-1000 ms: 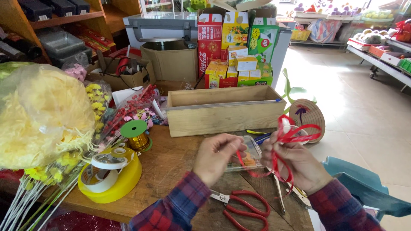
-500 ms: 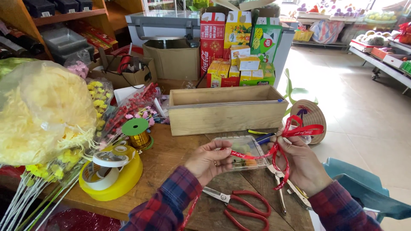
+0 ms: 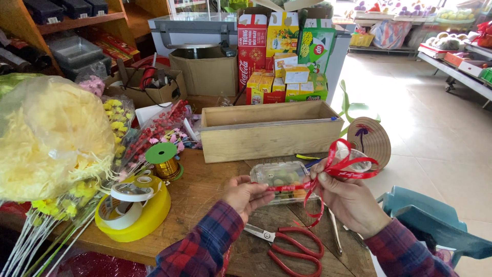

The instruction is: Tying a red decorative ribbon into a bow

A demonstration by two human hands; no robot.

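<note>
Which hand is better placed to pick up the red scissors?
Probably the left hand: it pinches only the ribbon's tail, and the scissors lie just below it. The right hand is holding the ribbon loops.

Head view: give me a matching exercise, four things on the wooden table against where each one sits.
Things:
1. red ribbon
2. red-handled scissors
3. wooden box
4. clear plastic container

Places:
A. flat on the table, between the two forearms
B. looped in the right hand, one end pinched by the left hand
C. just behind the hands, on the table
D. beyond the container, open top

Pairs: 1-B, 2-A, 3-D, 4-C
</note>
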